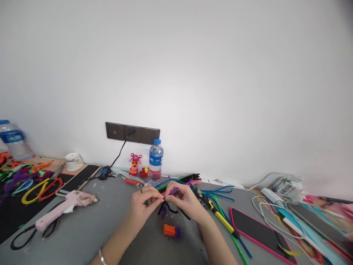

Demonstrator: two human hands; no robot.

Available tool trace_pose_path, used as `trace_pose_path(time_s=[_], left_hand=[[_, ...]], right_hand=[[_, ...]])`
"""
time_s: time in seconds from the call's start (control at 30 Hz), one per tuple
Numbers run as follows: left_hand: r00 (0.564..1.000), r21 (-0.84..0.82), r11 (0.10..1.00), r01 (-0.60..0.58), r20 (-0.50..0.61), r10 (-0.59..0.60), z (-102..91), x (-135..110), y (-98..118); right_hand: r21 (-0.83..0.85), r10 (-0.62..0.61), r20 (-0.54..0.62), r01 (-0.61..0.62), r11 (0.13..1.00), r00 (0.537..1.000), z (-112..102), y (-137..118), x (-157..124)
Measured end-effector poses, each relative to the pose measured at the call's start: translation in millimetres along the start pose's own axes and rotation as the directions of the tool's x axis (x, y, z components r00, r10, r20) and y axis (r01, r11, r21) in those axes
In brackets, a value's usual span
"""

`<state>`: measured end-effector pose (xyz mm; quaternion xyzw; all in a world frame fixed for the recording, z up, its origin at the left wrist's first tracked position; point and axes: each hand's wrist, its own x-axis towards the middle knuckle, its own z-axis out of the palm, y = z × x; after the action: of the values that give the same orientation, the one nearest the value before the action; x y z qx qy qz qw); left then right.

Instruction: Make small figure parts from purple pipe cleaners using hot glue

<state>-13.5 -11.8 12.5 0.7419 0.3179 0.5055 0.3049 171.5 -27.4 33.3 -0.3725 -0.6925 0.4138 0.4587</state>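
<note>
Both hands meet over the middle of the grey table, fingertips pinched close together. My left hand (146,200) is closed on black pipe cleaners (171,209), whose bent ends dangle beneath the fingers. Between the thumb and fingers of my right hand (183,198) is a purple pipe cleaner (173,191), touching the black ones. Fingers partly cover the spot where the colours join. Just below, an orange and purple pipe-cleaner piece (171,230) lies on the table.
A water bottle (156,162) and a pink-orange figure (134,164) stand by the wall. Left lie a pink glue gun (66,208), a phone (79,179) and scissors (51,187). Right are yellow-handled pliers (224,221), loose pipe cleaners (239,246), a pink-cased phone (261,235) and white cables (264,217).
</note>
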Motion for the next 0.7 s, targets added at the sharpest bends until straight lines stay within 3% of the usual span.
trace_pose_path(time_s=[0.23, 0.43, 0.5, 0.57, 0.7], left_hand=[[1.000, -0.015, 1.000, 0.016, 0.007, -0.016, -2.0, 1, 5], [0.979, -0.216, 0.956, 0.201, 0.018, -0.202, -0.4, 3, 9], [0.943, -0.352, 0.881, 0.316, 0.015, -0.332, 3.1, 2, 10], [0.881, -0.518, 0.750, 0.411, 0.016, -0.472, 8.5, 0, 9], [0.780, -0.750, 0.487, 0.447, 0.061, -0.623, 19.5, -4, 10]], right_hand=[[-0.010, -0.023, -0.013, 0.023, 1.000, 1.000, 0, 0, 0], [-0.001, -0.076, -0.075, 0.077, 0.997, 0.994, -1, 3, 1], [0.000, -0.083, -0.132, 0.084, 0.996, 0.988, 3, 3, 3], [0.008, -0.088, -0.194, 0.091, 0.996, 0.977, 8, 3, 4], [-0.025, -0.155, -0.270, 0.154, 0.988, 0.950, 20, 3, 6]])
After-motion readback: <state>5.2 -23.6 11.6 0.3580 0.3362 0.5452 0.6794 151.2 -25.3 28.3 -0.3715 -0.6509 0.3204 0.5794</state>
